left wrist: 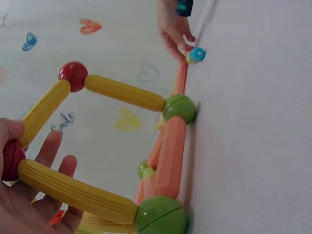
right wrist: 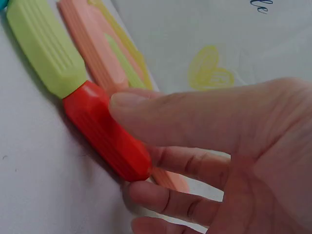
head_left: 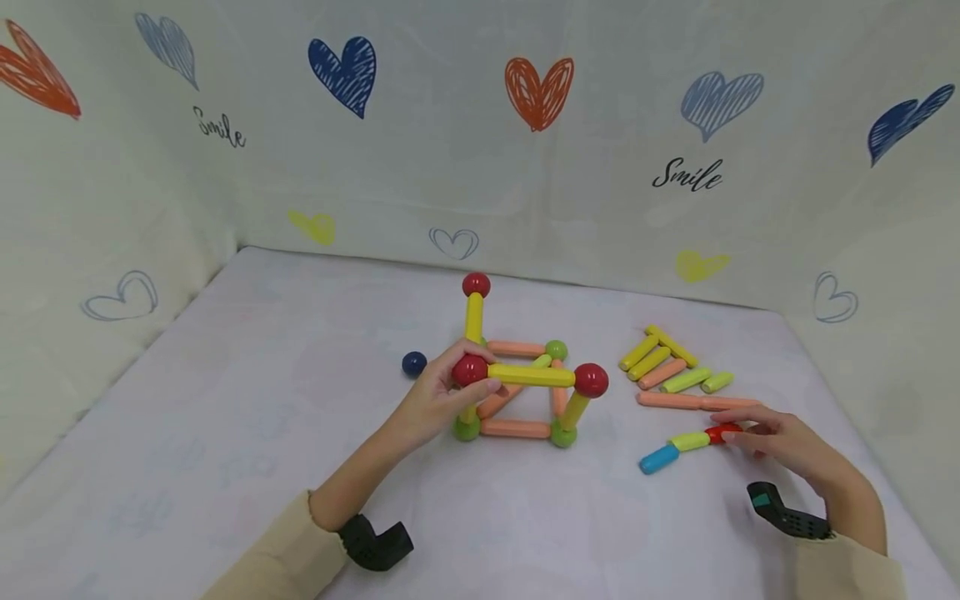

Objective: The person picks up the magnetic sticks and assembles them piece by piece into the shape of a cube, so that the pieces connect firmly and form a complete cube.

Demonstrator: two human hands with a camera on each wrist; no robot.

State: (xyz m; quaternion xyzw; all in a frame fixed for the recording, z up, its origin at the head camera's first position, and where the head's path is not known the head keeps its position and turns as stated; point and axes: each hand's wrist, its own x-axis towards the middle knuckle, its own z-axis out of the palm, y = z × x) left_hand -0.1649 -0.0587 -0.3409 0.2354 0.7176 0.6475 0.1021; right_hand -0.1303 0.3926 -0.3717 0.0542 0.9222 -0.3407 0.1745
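Head: left fingers [head_left: 474,392] hold red ball [head_left: 470,370], right fingers [head_left: 753,415] pinch red stick [head_left: 721,432]

Frame [head_left: 531,376] on tbl [head_left: 225,400] btwn ball [head_left: 414,364] (L) & loose rods [head_left: 662,374] (R).

In the head view, the white backdrop [head_left: 442,158] bears "Smile" [head_left: 219,127] at ten o'clock and a second "Smile" [head_left: 687,175] at two; the left-wrist view shows it tilted at nine, the right-wrist view a clipped "le" [right wrist: 262,6] past one.

Soft, muted light casts faint shadows, with small glints on a red ball [left wrist: 73,76].
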